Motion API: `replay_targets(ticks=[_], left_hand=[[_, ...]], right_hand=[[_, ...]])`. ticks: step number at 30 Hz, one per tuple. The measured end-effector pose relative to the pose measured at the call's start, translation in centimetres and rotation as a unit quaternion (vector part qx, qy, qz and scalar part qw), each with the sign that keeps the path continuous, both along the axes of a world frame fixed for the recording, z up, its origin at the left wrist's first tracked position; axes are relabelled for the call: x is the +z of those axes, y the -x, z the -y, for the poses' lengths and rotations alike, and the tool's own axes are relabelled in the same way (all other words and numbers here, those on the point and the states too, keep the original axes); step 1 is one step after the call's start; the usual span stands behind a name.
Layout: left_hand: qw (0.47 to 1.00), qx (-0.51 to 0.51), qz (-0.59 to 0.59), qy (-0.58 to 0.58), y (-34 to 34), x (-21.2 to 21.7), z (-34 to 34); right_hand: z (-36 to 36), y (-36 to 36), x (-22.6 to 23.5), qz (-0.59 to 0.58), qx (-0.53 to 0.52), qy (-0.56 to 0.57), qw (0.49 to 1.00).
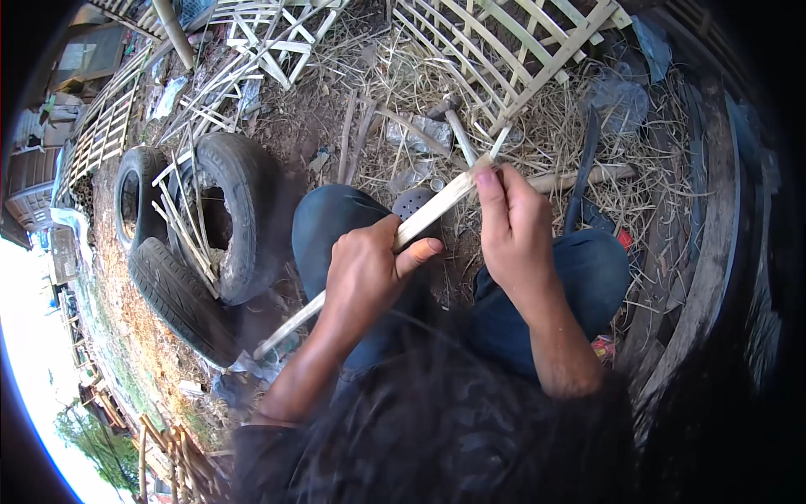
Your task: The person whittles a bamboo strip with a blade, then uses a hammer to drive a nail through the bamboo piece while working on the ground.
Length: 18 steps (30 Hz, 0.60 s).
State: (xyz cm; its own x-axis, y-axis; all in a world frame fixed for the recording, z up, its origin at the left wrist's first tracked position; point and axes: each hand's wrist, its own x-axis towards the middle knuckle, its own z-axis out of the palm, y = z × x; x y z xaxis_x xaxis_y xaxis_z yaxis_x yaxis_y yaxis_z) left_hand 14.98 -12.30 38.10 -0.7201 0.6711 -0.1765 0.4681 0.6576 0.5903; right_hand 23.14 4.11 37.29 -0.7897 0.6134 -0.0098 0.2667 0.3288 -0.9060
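A long pale bamboo strip (442, 207) slants across my lap, from low left by my left forearm up to the right. My left hand (366, 267) is wrapped round its middle, thumb sticking out to the right. At the upper end my right hand (514, 210) grips the strip, thumb pressed on top. A thin pale sliver (501, 141) stands out beyond the right thumb. Just past this end lies what looks like a hammer (458, 134), its dark head away from me. The fingers under the strip are partly hidden.
Worn tyres (248, 214) lie at the left, thin sticks across them. Bamboo lattice panels (525, 55) rest at the far side. Bamboo shavings (546, 126) cover the ground ahead. A dark flat blade-like piece (584, 168) and wooden planks (705, 244) lie at the right.
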Motion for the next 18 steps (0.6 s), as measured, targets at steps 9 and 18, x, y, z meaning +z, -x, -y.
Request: replay_targets(ticks=[9,18], left_hand=[[0.970,-0.050,0.204,-0.122,1.9,1.4,1.2],[0.953,-0.073,0.260,-0.133,2.2,0.9,1.4]], right_hand=[[0.1,-0.6,0.8,-0.136,0.078,0.381,0.911],[1.5,-0.1,1.0,-0.200,-0.041,0.472,0.858]])
